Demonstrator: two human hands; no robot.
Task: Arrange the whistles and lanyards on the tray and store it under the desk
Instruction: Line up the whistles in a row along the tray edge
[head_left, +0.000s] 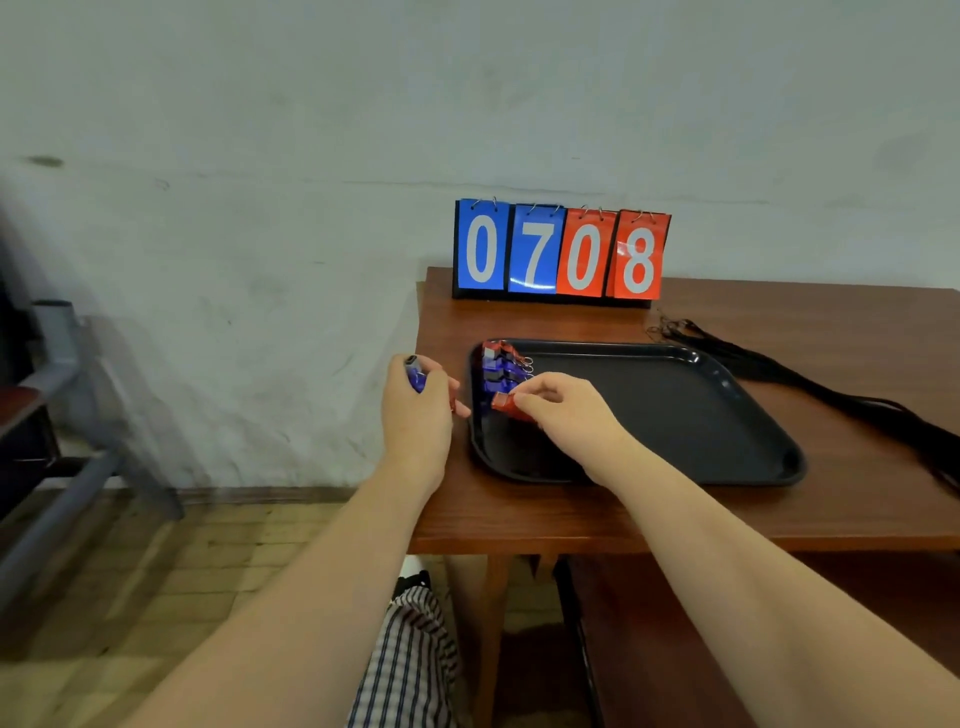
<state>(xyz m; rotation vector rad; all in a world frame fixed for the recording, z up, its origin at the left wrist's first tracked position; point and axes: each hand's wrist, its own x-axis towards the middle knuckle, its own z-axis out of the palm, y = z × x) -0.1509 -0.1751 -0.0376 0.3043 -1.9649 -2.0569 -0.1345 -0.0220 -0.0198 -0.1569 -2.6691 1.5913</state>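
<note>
R hand pinches red whistle over tray; L hand grips blue whistle.

One tray, one scoreboard with four cards, one lanyard bundle; whistles too bunched to count.

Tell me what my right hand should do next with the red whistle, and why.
Probably lower the red whistle onto the tray at the near end of the row of whistles. The right hand pinches it just beside that row, along the tray's left wall, and the left hand holds a blue whistle ready.
</note>
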